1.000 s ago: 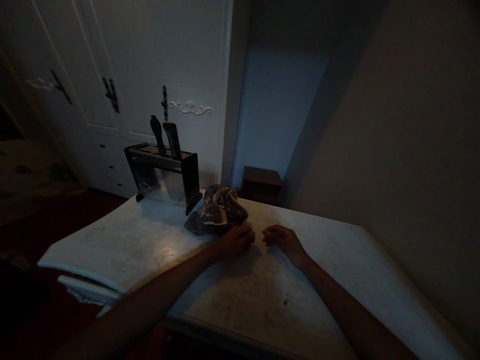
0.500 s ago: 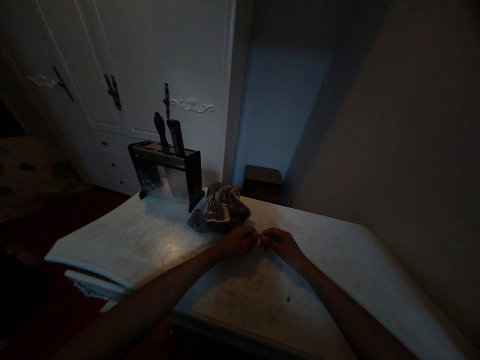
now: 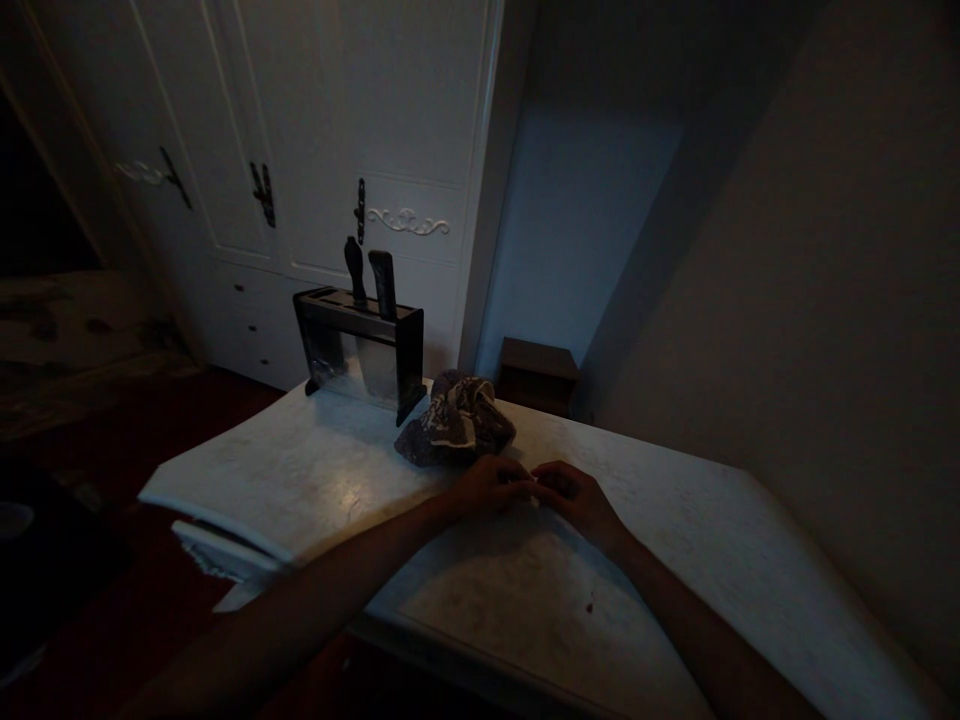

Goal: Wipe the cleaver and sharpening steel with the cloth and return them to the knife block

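Observation:
My left hand [image 3: 491, 487] and my right hand [image 3: 574, 497] meet fingertip to fingertip over the pale table [image 3: 675, 520]. Both are closed in a pinch around something tiny and light-coloured, too small and dark to name. Just behind my left hand lies a crumpled brown patterned cloth [image 3: 456, 425]. A small dark speck [image 3: 589, 606] rests on the tabletop nearer to me, below my right hand.
A knife block [image 3: 364, 350] with two dark handles sticking up stands at the table's back left. Behind it rises a white wardrobe [image 3: 420, 120]. A low dark box-like piece [image 3: 538, 360] sits beyond the table's far edge, by the wall.
The view has shifted, so the scene lies a little farther right. My fingers have moved slightly against each other and overlap more at the tips. The cloth and knife block stay put.

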### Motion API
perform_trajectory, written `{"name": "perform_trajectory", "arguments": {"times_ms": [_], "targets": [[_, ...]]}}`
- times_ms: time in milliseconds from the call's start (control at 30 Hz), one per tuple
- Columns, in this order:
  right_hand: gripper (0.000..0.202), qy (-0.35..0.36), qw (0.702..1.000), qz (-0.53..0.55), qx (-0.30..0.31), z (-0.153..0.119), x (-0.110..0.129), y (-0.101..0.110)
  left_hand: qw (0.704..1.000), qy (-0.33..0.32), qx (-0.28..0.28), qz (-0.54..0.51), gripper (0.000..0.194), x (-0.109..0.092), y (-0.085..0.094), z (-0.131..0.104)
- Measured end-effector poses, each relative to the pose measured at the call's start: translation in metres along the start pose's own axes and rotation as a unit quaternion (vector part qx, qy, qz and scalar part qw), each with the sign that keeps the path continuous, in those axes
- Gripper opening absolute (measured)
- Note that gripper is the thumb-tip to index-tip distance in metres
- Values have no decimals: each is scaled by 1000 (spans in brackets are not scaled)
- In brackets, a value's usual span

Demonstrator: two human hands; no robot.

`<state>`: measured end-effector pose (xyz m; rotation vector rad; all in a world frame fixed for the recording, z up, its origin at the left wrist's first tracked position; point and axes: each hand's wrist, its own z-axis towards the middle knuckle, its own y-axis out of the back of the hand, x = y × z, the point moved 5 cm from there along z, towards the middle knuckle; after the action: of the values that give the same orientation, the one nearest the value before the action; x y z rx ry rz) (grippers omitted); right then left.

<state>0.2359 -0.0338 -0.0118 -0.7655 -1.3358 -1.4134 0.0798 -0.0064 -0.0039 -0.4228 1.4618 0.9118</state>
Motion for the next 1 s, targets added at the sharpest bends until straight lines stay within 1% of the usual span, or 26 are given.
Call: {"name": "perform_trajectory", "arguments": {"times_ms": [100,233,367,467,767,900,1000], "targets": [[40,2,999,-33,9,-2,1,-1,1000,7,10,-12,48,3,1,2],[44,-9,998,-65,15,-2,1,-1,997,34,52,-39,55,9,4,3],[44,-17,997,-74,30,-2,4,-2,993,43,92,-67,58,10,7,0],[43,-10,997,-73,27,-1,5,-2,991,42,109,-67,58,9,9,-2],[39,10,994,-97,45,0,9,-4,991,21,118,-53,52,0,11,-8],[39,4,994,-96,47,0,11,-5,993,24,111,-32,55,4,11,-7],[39,6,993,-100,60,-1,13,-7,994,25,101,-43,59,9,10,-6]]}}
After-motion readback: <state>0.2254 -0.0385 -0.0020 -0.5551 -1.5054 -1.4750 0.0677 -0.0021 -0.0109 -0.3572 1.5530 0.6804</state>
